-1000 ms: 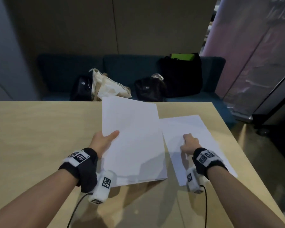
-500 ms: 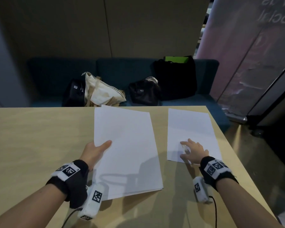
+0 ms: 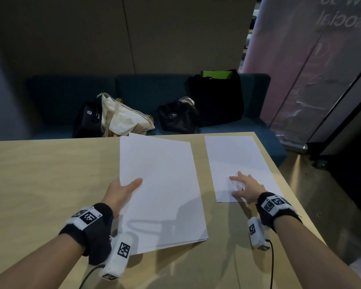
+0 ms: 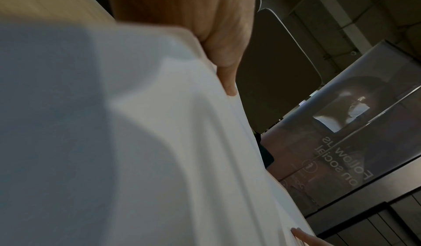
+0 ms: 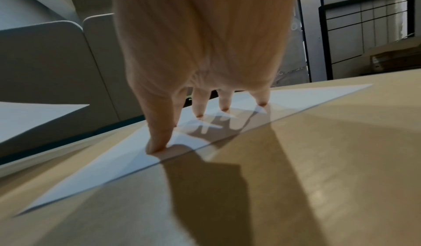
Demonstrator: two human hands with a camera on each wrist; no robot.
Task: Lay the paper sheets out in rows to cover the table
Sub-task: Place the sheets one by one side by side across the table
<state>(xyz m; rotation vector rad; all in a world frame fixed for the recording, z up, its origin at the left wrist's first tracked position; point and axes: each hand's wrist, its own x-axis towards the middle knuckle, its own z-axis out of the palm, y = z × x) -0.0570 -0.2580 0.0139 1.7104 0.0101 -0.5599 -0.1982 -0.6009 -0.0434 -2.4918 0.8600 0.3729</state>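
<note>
Fingers (image 5: 157,141) of right hand (image 3: 247,187) spread straight, tips pressing near edge of single sheet (image 3: 238,161) lying flat at far right corner of surface (image 3: 40,184). A second ago same sheet sat skewed and nearer the stack; now squared to the surface's right edge, pushed farther back, clear gap from stack. Right hand was half-curled then, now flattened out. Left hand (image 3: 118,193) grips paper stack (image 3: 161,188) at its left edge, thumb (image 4: 225,80) on top, rest of fingers under, stack lifted off surface, same hold as before. Bags (image 3: 125,117) on blue sofa (image 3: 154,88) behind.
</note>
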